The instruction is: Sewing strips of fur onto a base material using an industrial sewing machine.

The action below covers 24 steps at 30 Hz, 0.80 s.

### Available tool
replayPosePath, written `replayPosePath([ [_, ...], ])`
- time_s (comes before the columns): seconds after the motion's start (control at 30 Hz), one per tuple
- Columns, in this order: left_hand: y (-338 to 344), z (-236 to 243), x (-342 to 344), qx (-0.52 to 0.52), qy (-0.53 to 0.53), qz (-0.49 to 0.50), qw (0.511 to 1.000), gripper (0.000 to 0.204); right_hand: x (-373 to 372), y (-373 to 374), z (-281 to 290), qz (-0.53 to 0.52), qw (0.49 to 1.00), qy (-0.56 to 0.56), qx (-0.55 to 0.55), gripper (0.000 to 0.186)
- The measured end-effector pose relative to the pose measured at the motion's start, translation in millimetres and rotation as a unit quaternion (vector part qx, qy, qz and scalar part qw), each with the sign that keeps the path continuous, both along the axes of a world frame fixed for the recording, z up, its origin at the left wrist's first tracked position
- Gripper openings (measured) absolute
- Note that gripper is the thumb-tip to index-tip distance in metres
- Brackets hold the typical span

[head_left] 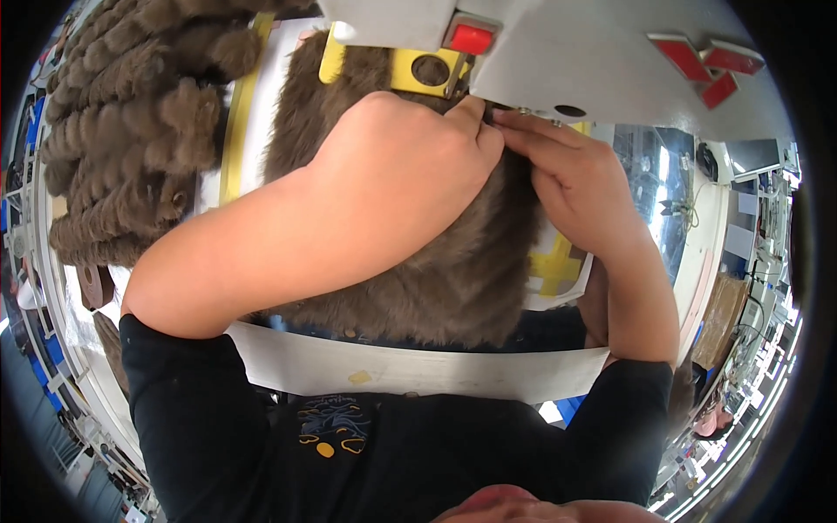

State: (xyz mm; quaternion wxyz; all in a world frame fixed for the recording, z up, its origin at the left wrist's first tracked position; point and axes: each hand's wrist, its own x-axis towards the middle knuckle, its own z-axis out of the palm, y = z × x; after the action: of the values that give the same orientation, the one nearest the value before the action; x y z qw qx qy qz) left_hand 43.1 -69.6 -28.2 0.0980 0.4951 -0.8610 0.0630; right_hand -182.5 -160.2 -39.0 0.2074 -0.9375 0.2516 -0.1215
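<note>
A brown piece of fur fabric (436,288) lies across the bed of a sewing machine (567,61) and reaches toward my body. My left hand (410,157) is closed in a pinch on the fur close to the needle area, its index finger pointing at the metal presser part (455,77). Just to its right, my right hand (571,179) is closed at the fur's right edge, fingertips almost meeting the left hand's. The pinched edge itself is mostly hidden by my fingers and the machine head. A yellow plate (418,71) with a round hole sits behind the fingertips.
Rolled, ridged brown fur pieces (131,131) are piled on the left. Yellow tape (237,144) marks a white sheet beside the fur. The machine head, with a red switch (471,37), overhangs my hands. The table's white front edge (418,370) runs before me.
</note>
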Motion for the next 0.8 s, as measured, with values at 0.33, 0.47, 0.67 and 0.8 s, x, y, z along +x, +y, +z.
replayPosePath([
  [0.33, 8, 9, 1, 0.041, -0.055, -0.003, 0.998, 0.033, 0, 2, 8, 0.037, 0.999, 0.017, -0.005, 0.042],
  [0.47, 10, 11, -1, 0.045, -0.064, -0.014, 0.997, 0.033, -1, 4, 11, 0.037, 0.999, 0.02, 0.002, 0.04],
  [0.67, 16, 23, -4, 0.084, -0.069, -0.032, 0.994, 0.04, -1, 8, 16, 0.038, 0.999, 0.032, 0.014, 0.033],
  [0.8, 18, 22, -3, 0.075, -0.117, -0.051, 0.989, 0.033, -2, 10, 17, 0.047, 0.998, 0.03, 0.032, 0.028],
])
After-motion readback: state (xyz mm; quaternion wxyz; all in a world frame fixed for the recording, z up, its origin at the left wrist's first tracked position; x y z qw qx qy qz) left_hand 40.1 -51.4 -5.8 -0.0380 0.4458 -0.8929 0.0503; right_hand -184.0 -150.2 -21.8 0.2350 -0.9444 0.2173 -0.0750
